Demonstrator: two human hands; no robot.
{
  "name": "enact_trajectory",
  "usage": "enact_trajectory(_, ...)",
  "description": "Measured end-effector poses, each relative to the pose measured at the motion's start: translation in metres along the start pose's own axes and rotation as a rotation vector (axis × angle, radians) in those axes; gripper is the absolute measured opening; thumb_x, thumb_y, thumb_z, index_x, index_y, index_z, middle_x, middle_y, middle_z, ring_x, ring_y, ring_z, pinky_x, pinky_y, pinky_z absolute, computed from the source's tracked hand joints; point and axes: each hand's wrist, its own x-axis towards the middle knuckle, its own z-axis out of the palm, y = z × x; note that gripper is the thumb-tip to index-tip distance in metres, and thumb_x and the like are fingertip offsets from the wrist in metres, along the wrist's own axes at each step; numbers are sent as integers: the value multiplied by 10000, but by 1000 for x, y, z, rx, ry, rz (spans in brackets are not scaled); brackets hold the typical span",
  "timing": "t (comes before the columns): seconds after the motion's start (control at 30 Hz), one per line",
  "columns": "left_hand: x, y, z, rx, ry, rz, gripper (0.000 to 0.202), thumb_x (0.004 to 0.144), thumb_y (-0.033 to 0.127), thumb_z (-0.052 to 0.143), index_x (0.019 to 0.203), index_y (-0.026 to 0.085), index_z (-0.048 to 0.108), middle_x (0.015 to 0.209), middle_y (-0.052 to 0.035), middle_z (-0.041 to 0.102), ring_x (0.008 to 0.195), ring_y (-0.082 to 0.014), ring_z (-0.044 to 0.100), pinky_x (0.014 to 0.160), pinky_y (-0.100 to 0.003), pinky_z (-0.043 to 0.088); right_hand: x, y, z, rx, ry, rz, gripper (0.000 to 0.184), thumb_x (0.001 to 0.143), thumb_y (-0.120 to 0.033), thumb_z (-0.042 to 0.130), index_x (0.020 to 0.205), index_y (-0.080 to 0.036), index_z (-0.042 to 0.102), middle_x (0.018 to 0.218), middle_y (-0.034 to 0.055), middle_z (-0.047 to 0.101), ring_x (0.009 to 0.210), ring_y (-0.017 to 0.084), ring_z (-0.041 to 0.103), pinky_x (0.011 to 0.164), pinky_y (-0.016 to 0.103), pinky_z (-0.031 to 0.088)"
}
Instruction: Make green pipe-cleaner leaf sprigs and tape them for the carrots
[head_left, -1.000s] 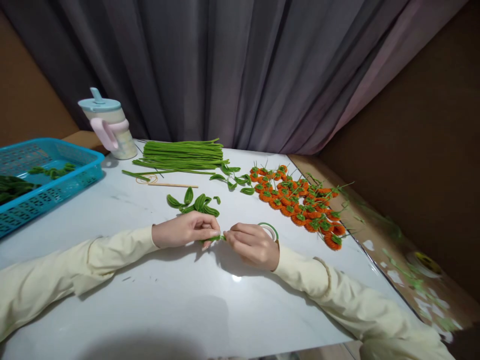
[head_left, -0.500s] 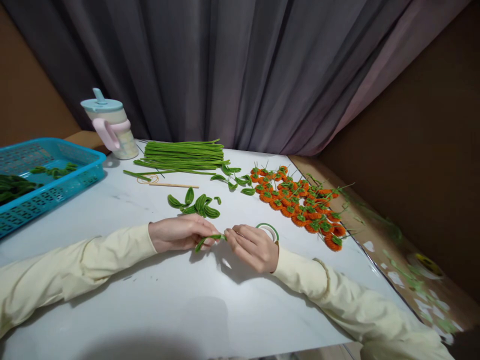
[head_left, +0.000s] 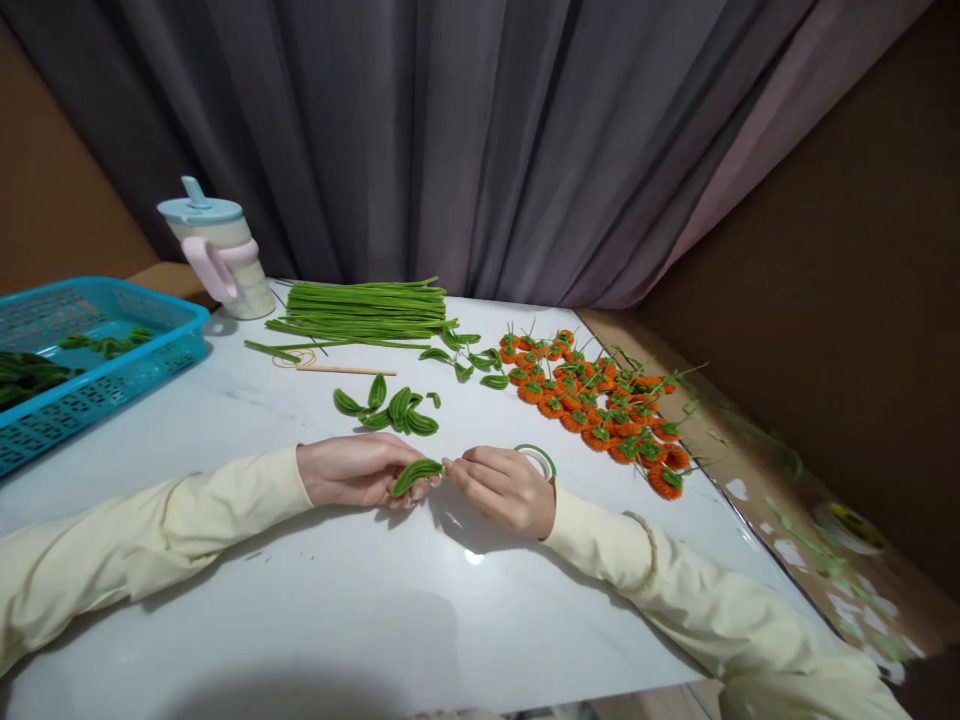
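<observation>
My left hand (head_left: pixel 358 470) and my right hand (head_left: pixel 499 487) meet at the middle of the white table (head_left: pixel 337 590). Between them they pinch a green pipe-cleaner leaf (head_left: pixel 416 473), folded into a loop. The left fingers close on its left end and the right fingertips pinch its right tip. A roll of green tape (head_left: pixel 538 459) lies just behind my right hand. A small heap of finished green leaves (head_left: pixel 394 408) lies just beyond my hands.
A bundle of straight green pipe cleaners (head_left: pixel 367 308) lies at the back. Many orange flowers (head_left: pixel 592 405) spread to the right. A blue basket (head_left: pixel 90 360) with green pieces stands at the left, beside a lidded cup (head_left: pixel 221 250). A wooden stick (head_left: pixel 345 370) lies nearby.
The green piece, first hidden between my fingertips, now shows as a folded leaf loop in my left fingers. Both hands stayed in nearly the same place.
</observation>
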Motion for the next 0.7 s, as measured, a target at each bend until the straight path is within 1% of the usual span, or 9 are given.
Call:
enact_trajectory(0.1,-2,5,0,232,52,38,307,774,408,606,731,104,609,618,-56,617,534,-124,499,488,-229,330,-2,-1,3,108,-34,109,219,924,-56,335,1021,-84,529,735,108,630,686,190,584,572,292,485)
enact_trajectory(0.17,-7,10,4,433,134,166,407,854,494,472,763,121,607,719,-71,646,621,-149,543,548,-242,374,-3,-2,5,190,-37,159,221,910,-42,329,999,-101,523,776,116,638,690,184,577,576,282,476)
enact_trajectory(0.23,-14,15,9,691,235,334,422,890,507,397,819,151,611,815,-53,646,743,-167,558,646,-250,399,-4,-3,5,250,-19,203,214,900,-33,339,967,-120,523,788,107,641,672,174,563,568,268,458)
enact_trajectory(0.27,-18,16,12,833,274,404,391,886,501,413,851,168,614,845,-39,640,785,-172,551,685,-252,397,-4,-3,6,268,-14,228,205,901,-39,346,955,-125,525,768,98,636,657,170,555,556,259,447)
enact_trajectory(0.33,-24,16,16,1111,301,497,309,851,467,499,913,190,622,881,-28,635,826,-184,531,732,-260,382,-3,-4,6,292,-18,281,186,916,-70,356,947,-127,531,709,80,610,632,164,541,540,246,429)
enact_trajectory(0.4,-27,14,18,1291,307,556,262,838,414,537,960,198,622,891,-32,640,831,-194,520,747,-270,369,-3,-4,6,325,-33,322,181,936,-117,354,949,-126,535,678,69,582,617,159,536,537,237,424)
enact_trajectory(0.5,-27,9,19,1375,304,593,228,883,348,476,961,190,620,889,-39,645,811,-189,532,730,-265,366,-3,-5,6,393,-60,353,183,948,-159,353,947,-131,534,692,67,570,615,152,535,548,230,429)
enact_trajectory(0.6,-26,11,18,1348,245,533,219,895,300,445,911,175,625,801,-26,645,710,-156,557,651,-233,372,-4,-4,7,452,-96,355,174,951,-164,362,952,-132,533,707,64,561,624,149,529,559,228,433)
enact_trajectory(0.7,-26,16,18,1234,191,447,206,877,274,454,835,163,622,682,-1,620,601,-122,539,576,-205,370,-5,-4,8,475,-121,327,165,950,-146,367,964,-129,530,715,67,560,635,154,524,564,235,433)
